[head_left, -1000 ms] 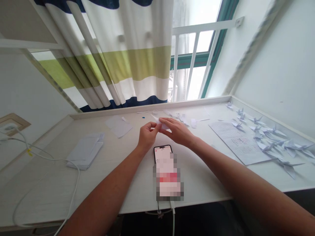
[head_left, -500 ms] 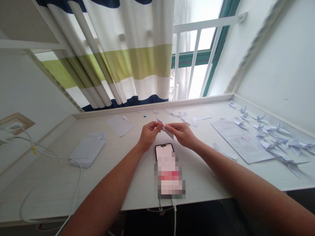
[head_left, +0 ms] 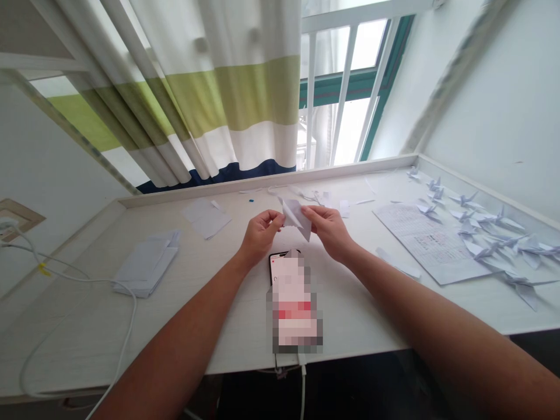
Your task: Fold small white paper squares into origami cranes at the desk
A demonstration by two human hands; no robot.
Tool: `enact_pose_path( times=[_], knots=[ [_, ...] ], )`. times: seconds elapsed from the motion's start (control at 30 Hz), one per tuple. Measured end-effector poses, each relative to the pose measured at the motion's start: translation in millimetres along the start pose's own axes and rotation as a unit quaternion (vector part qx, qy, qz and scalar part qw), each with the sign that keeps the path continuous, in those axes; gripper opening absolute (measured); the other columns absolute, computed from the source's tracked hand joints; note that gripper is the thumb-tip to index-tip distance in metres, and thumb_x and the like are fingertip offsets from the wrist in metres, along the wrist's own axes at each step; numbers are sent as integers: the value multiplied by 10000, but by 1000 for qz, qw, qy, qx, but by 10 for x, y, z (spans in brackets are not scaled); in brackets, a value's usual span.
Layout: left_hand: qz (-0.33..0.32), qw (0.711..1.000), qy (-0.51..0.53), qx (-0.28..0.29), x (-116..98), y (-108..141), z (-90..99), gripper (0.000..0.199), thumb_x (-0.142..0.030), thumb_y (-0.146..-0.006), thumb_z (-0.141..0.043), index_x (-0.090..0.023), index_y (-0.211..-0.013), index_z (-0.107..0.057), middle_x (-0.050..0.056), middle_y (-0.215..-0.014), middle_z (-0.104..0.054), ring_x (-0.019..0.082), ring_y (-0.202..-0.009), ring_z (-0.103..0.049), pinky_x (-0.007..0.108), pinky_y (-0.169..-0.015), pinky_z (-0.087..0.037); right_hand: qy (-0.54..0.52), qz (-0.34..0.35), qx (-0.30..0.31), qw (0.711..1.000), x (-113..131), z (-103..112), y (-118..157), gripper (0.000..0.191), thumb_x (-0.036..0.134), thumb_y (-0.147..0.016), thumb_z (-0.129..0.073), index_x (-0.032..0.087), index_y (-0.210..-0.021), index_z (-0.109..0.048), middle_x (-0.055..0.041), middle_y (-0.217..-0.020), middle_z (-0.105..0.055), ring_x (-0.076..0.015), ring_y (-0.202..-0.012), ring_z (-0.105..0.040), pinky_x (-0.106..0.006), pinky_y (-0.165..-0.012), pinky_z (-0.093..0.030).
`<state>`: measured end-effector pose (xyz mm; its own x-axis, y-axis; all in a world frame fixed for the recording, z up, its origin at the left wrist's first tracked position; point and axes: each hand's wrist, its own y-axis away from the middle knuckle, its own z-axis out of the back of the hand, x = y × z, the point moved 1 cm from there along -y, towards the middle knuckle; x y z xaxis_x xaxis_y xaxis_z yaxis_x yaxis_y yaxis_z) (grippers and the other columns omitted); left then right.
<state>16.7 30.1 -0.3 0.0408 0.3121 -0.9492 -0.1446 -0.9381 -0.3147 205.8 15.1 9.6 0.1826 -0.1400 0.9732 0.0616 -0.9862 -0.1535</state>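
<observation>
Between my two hands, above the white desk [head_left: 245, 303], is a small folded sheet of white paper [head_left: 298, 217]. My left hand [head_left: 261, 234] pinches its left edge between thumb and fingers. On the other side, my right hand [head_left: 329, 228] grips the upper right edge the same way. The paper is tilted, one flap standing up and a pointed corner hanging down. Just below the hands lies a phone [head_left: 291, 303], its screen lit and partly blurred, with a cable at its lower end.
Several folded paper cranes [head_left: 485, 219] stand at the right, some around a written sheet [head_left: 415, 245]. A stack of paper [head_left: 146, 265] lies left, near a white cable [head_left: 131, 326]. Loose paper [head_left: 207, 219] and scraps lie toward the back, below the curtain [head_left: 254, 93].
The folded paper has turned and spread so more of its face shows. My hands have moved slightly apart, both still pinching it. The whole view has shifted a little.
</observation>
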Motion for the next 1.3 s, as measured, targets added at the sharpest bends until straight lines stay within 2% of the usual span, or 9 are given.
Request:
enact_pose_path(
  times=[0.13,0.23,0.33,0.43,0.5,0.57,0.9,1.13,1.3],
  knots=[
    [-3,999,-25,-26,27,-14,24,276,-446,-855,-767,-192,-786,-683,11,-811,-667,150,-771,-587,292,-774,-504,0,-24,-71,997,1,116,-60,519,695,-859,-748,194,-994,-723,-73,-944,-752,-183,-776,-680,-355,-735,-573],
    [-4,1000,15,-7,5,-10,3,306,-452,-833,-785,-187,-761,-650,31,-858,-698,157,-794,-606,302,-789,-507,71,-29,10,997,30,136,-32,702,683,-833,-792,200,-1315,-625,-175,-1301,-721,-269,-1051,-737,-460,-929,-604],
    [-10,999,38,18,-35,7,-26,314,-452,-835,-790,-190,-758,-635,27,-826,-691,165,-808,-616,304,-792,-501,169,16,53,984,45,115,13,857,617,-750,-890,220,-1439,-570,-187,-1394,-674,-311,-1140,-710,-507,-977,-589],
    [-10,999,37,27,-48,13,-23,317,-446,-839,-781,-197,-743,-609,15,-800,-673,150,-762,-586,290,-749,-480,155,74,50,984,39,111,6,555,680,-881,-728,206,-1169,-710,-100,-1077,-759,-251,-944,-709,-431,-860,-593],
    [-11,999,24,18,-38,1,3,323,-440,-836,-775,-202,-720,-588,4,-767,-651,140,-728,-564,283,-729,-473,131,73,9,989,24,138,-30,561,748,-913,-636,194,-884,-715,-63,-846,-720,-215,-784,-656,-370,-719,-554],
    [-9,1000,11,0,-21,-19,36,322,-433,-824,-782,-203,-712,-586,2,-756,-647,140,-729,-578,284,-740,-489,95,64,-14,993,5,164,-71,600,791,-859,-670,196,-786,-697,-56,-791,-700,-208,-742,-623,-348,-665,-517],
    [24,999,22,-15,-43,14,-15,420,-507,-797,-838,-187,-996,-652,29,-810,-768,181,-726,-724,323,-696,-616,-1,0,32,999,-37,66,-40,543,714,-809,-786,180,-910,-776,-79,-907,-759,-224,-874,-681,-401,-855,-579],
    [21,1000,9,-13,-39,21,-4,329,-438,-808,-806,-153,-955,-734,59,-793,-794,200,-678,-751,333,-645,-628,-38,-45,-4,998,-15,113,-86,568,732,-782,-785,166,-813,-742,-90,-865,-754,-222,-840,-692,-383,-818,-592],
    [18,998,-5,-52,-19,-22,49,264,-381,-815,-778,-149,-935,-738,47,-726,-774,191,-611,-738,305,-582,-605,-19,-1,-25,1000,0,182,-107,384,539,-757,-867,183,-870,-772,-59,-878,-773,-214,-861,-699,-417,-873,-608]
  ],
)
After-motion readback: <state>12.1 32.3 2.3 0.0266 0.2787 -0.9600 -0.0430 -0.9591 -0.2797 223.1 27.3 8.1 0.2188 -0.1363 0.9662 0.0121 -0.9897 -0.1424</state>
